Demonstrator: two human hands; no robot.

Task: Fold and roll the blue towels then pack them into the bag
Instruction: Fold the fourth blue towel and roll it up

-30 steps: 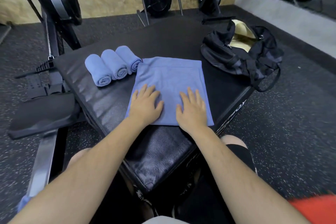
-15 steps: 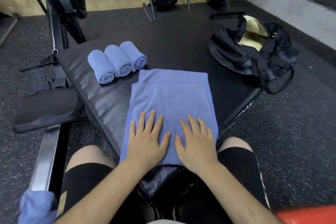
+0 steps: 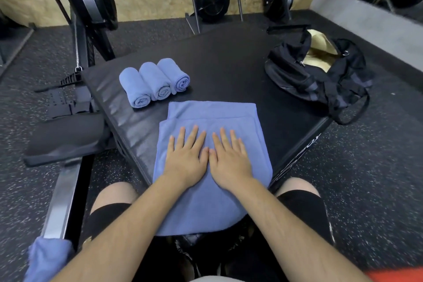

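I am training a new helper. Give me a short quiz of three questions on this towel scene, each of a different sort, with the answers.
1. How many rolled towels lie on the black platform? A) two B) three C) four
2. True or false: the black bag is zipped shut.
3. Fill in: the left hand and the right hand both lie flat on the folded ____.

Key: 1 B; 2 false, its mouth gapes and shows a pale lining; 3 towel.

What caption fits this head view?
Left hand and right hand flatten folded towel; three rolled towels, open bag nearby.
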